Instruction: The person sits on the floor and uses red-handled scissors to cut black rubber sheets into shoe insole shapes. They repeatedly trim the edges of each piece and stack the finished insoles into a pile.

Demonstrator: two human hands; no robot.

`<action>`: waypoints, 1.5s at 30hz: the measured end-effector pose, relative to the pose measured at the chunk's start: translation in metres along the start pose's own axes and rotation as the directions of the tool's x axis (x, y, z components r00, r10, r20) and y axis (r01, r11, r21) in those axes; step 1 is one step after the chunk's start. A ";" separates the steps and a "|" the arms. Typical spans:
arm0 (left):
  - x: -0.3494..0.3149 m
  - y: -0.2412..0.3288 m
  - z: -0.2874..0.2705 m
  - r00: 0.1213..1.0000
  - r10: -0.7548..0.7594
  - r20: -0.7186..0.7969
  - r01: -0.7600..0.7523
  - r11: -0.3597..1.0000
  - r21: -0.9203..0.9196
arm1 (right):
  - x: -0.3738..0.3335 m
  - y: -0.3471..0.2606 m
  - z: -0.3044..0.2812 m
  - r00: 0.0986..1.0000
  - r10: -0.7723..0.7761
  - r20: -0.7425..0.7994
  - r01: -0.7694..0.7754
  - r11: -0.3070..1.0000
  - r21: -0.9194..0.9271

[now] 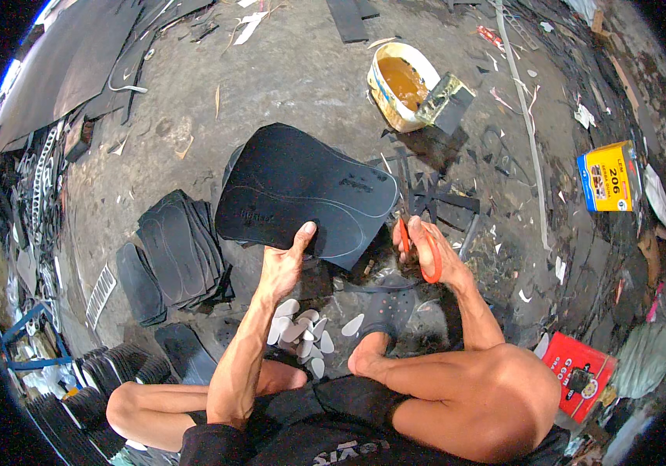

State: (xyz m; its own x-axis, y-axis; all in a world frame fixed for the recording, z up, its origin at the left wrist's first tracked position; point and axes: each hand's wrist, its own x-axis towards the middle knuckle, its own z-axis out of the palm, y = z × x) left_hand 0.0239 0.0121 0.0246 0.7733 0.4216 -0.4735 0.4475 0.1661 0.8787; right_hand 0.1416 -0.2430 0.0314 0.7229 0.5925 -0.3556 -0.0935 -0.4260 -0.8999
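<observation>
Pinched at its lower edge by the left hand (pixel 285 260), a black rubber sheet (pixel 306 190) stands at frame centre. Right hand (pixel 426 250) closes its grip on orange-handled scissors (pixel 428 256), blades hidden behind the sheet. White cutouts (pixel 302 330) lie on the floor below.

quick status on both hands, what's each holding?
Left hand: closed, pinching the edge of the black rubber sheet embossed with sole outlines.
Right hand: closed on the orange-handled scissors.
</observation>
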 end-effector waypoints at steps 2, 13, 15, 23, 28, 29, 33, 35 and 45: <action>-0.001 0.005 -0.001 1.000 -0.029 0.003 0.029 0.998 0.060 | 0.000 0.003 -0.001 0.998 -0.066 -0.013 0.067 0.998 0.022; 0.023 -0.025 -0.001 0.993 0.063 -0.103 -0.101 0.896 -0.432 | -0.005 0.017 -0.004 0.980 0.172 -0.103 -0.149 0.968 0.204; 0.024 -0.017 0.024 0.986 0.050 -0.157 -0.123 0.857 -0.500 | -0.008 0.045 0.010 0.996 0.044 -0.079 -0.028 0.980 0.195; 0.004 -0.007 0.098 0.860 0.142 -0.490 -0.359 0.851 -0.384 | -0.004 0.000 0.080 0.960 -0.173 -0.220 0.162 0.985 -0.066; -0.007 -0.023 0.088 0.931 -0.077 -0.356 -0.144 0.820 -0.555 | 0.000 -0.005 0.083 0.977 -0.048 -0.207 0.039 0.998 -0.046; -0.006 -0.026 0.088 0.940 -0.079 -0.332 -0.119 0.837 -0.534 | -0.004 -0.004 0.080 0.982 -0.006 -0.189 0.000 1.000 -0.030; -0.009 -0.030 0.067 0.961 -0.185 -0.205 0.109 0.937 -0.333 | -0.008 -0.003 0.072 0.977 0.072 -0.200 -0.033 0.981 0.191; -0.012 -0.031 0.064 0.975 -0.133 -0.180 0.076 0.953 -0.295 | -0.006 0.000 0.071 0.975 0.048 -0.216 -0.037 0.998 0.055; -0.017 -0.032 0.047 0.995 0.002 -0.098 -0.013 0.994 -0.109 | -0.005 -0.003 0.062 0.983 0.085 -0.165 -0.074 0.995 0.070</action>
State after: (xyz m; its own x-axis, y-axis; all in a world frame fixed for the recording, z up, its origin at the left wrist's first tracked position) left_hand 0.0179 -0.0420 0.0020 0.7267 0.5070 -0.4634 0.3859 0.2568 0.8861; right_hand 0.0962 -0.2021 0.0202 0.8152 0.4336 -0.3839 -0.1944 -0.4196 -0.8866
